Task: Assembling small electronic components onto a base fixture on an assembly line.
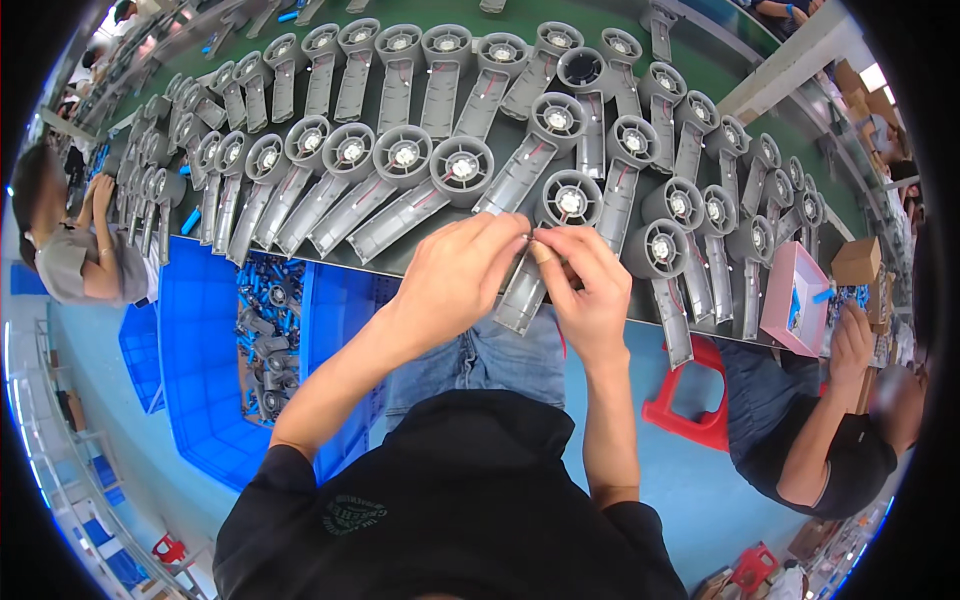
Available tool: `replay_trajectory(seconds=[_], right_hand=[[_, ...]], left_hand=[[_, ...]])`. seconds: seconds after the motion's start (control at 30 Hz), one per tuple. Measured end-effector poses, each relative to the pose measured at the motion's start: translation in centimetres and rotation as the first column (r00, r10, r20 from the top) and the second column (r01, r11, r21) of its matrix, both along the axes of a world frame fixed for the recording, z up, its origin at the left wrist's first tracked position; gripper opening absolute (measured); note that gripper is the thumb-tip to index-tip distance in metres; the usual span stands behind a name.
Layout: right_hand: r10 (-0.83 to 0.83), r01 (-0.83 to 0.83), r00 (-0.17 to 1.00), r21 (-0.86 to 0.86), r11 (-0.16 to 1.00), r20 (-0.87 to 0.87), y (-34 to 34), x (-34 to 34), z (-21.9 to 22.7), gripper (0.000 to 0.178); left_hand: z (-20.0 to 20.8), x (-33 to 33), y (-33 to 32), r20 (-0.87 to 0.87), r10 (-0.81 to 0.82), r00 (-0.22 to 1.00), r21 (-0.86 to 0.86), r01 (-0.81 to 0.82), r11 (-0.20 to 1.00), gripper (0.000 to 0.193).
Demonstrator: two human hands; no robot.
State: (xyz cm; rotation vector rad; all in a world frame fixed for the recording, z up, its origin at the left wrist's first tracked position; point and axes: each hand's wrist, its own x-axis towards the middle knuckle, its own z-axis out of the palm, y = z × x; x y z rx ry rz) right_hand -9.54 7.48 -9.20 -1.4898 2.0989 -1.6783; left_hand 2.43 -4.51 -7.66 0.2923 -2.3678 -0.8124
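Observation:
At the near edge of the workbench, my left hand (455, 275) and my right hand (590, 285) meet with fingertips pinched together. Between them is something tiny, too small to make out. Right beneath lies a grey handheld fan housing (519, 302), its round head with a spoked grille just beyond my fingers and its open handle pointing toward me. My hands cover the middle of it. Another grey fan housing (405, 212) lies to the left of my left hand, and a further fan housing (662, 255) is beside my right hand. Thin red wires show in several handles.
Rows of grey fan housings (440, 90) cover the green-topped bench (640, 12). Below its left edge stands a blue bin (195, 350) with grey and blue parts. A pink box (790, 290) and a red stool (690, 405) are at right. Co-workers sit on both sides.

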Motion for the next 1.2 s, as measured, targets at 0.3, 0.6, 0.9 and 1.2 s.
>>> replay_trajectory(seconds=[0.3,0.6,0.9,1.2], right_hand=[[-0.061,0.062,0.998,-0.111,0.992,0.009,0.0,0.2,-0.9,0.016],[-0.061,0.083,0.987,-0.146,0.986,0.148,-0.2,0.5,-0.6,0.015],[-0.092,0.103,0.987,-0.078,0.992,0.132,0.1,0.6,0.1,0.013],[-0.104,0.110,0.988,-0.057,0.992,0.112,-0.1,0.5,0.1,0.014]], left_hand=[[0.2,0.9,0.0,0.134,-0.092,0.987,0.442,0.024,0.897,0.032],[-0.2,0.5,0.3,0.117,-0.148,0.982,0.760,0.007,0.649,0.032],[0.0,0.7,0.4,-0.025,-0.164,0.986,0.438,0.158,0.885,0.036],[0.0,0.6,0.6,-0.007,-0.128,0.992,0.324,0.123,0.938,0.041]])
